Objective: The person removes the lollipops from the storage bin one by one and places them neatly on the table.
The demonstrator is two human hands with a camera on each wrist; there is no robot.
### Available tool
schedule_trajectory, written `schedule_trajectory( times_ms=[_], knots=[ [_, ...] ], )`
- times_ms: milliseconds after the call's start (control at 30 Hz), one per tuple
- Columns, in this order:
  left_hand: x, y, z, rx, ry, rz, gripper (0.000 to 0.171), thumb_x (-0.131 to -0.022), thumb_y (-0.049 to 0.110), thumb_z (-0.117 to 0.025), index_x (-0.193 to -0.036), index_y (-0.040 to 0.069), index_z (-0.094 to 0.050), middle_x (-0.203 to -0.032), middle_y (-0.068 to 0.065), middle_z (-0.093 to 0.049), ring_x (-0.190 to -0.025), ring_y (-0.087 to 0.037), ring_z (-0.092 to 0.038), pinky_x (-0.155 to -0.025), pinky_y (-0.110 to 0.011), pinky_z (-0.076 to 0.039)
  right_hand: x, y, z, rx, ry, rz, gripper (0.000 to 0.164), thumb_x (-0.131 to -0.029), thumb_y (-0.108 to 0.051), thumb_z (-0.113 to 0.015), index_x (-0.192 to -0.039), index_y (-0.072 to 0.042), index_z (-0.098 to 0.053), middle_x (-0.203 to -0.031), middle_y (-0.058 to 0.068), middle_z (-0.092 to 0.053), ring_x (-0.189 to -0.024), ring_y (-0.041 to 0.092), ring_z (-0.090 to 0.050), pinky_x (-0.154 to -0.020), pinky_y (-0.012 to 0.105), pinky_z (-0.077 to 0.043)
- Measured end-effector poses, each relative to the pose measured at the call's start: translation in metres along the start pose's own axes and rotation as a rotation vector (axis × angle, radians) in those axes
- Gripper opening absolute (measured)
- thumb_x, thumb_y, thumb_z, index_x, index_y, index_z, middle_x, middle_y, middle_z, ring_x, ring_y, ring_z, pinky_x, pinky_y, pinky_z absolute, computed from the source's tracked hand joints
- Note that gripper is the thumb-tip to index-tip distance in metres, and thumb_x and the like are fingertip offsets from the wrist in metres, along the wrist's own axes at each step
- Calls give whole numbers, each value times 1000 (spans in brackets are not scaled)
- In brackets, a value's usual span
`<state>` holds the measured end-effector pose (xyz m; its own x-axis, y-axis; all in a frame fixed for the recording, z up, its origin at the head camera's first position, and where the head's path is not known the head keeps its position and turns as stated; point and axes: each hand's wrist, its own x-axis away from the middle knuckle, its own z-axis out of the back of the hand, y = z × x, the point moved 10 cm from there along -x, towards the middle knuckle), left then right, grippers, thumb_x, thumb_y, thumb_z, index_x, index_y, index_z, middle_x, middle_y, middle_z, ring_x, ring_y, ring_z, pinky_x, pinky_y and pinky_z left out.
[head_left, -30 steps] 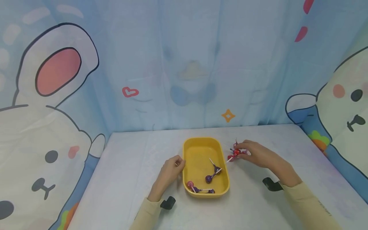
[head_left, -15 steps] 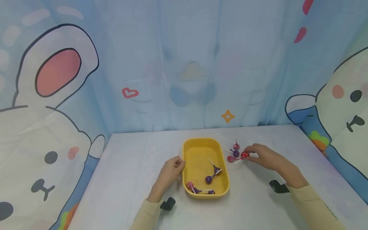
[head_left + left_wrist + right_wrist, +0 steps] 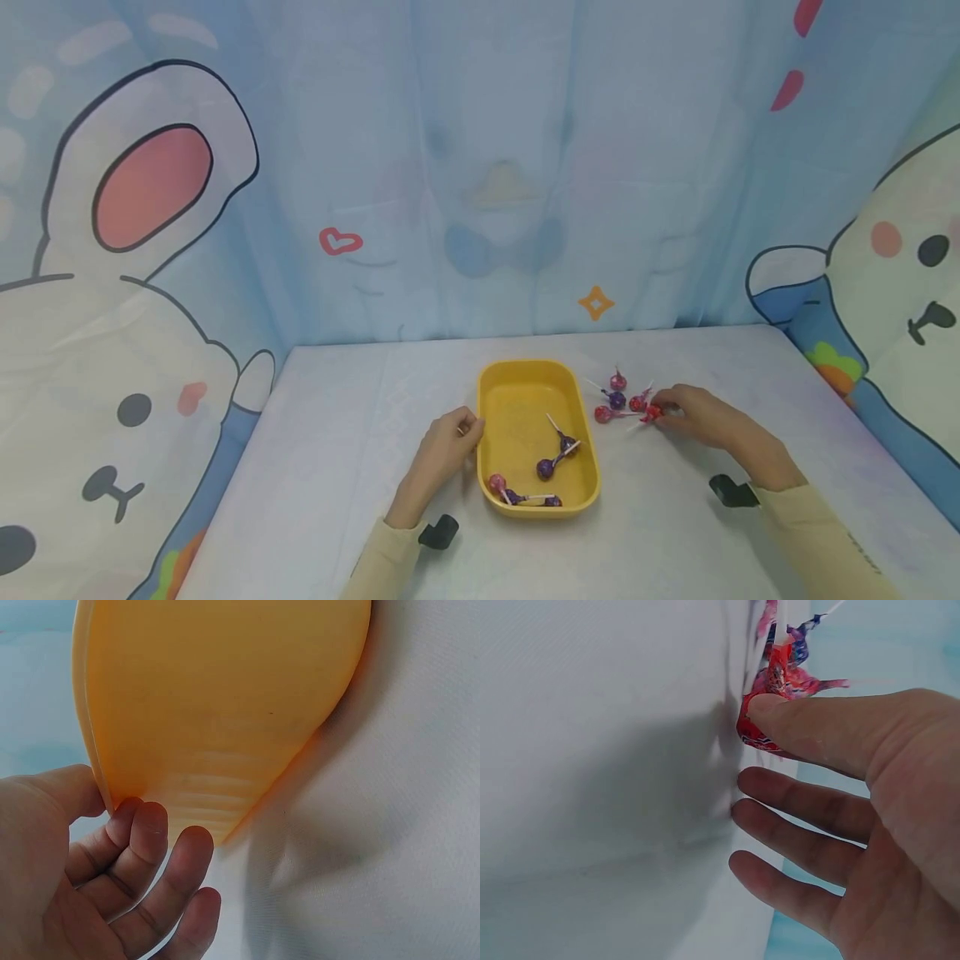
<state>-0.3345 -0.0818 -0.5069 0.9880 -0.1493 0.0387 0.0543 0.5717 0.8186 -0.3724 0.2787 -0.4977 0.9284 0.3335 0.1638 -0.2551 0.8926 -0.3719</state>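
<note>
My left hand (image 3: 442, 450) pinches the left rim of a yellow plastic tray (image 3: 517, 396); in the left wrist view the thumb lies on one side of the tray wall (image 3: 187, 690) and the fingertips on the other. On the table to the right, my right hand (image 3: 708, 421) pinches a red-wrapped lollipop (image 3: 654, 412) between thumb and forefinger. The other fingers spread beside it in the right wrist view, where the red candy head (image 3: 745, 724) shows under the thumb. Close by lie a purple lollipop (image 3: 617, 401) and several pinkish-red lollipops (image 3: 603, 414).
Inside the tray are several lollipops, among them a purple lollipop (image 3: 545, 469) and a pink lollipop (image 3: 497, 482) by the near wall. The white-covered table (image 3: 375, 400) ends at a blue printed curtain (image 3: 495, 108) behind.
My right hand has moved to the right and slightly nearer, drawing the red lollipop away from the cluster and uncovering the others. The left hand and tray have stayed put.
</note>
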Motion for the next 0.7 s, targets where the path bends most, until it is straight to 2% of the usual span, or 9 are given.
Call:
schedule_trajectory(
  times_ms=[133,467,700],
  knots=[
    [0,0,0,2,1,-3,23,-101,35,-56,-87,16,-59,-74,3,-59,-62,-11,-52,-54,-25,-41,0,5,-2,7,9,-5,34,-92,-14,-71,-120,4,-65,-106,14,-67,-102,35,-62,-93,55,-51],
    [-1,-1,0,-4,2,2,23,-101,34,-56,-87,16,-59,-75,3,-59,-63,-12,-52,-55,-25,-41,2,0,-2,25,29,33,32,-90,-13,-72,-117,3,-66,-102,14,-65,-98,33,-61,-91,55,-52],
    [0,0,0,-7,4,-10,23,-101,34,-56,-86,16,-59,-74,3,-59,-62,-11,-52,-54,-25,-41,2,1,-3,14,19,10,44,-90,-16,-73,-126,6,-59,-109,20,-64,-102,38,-60,-92,56,-52]
  ],
)
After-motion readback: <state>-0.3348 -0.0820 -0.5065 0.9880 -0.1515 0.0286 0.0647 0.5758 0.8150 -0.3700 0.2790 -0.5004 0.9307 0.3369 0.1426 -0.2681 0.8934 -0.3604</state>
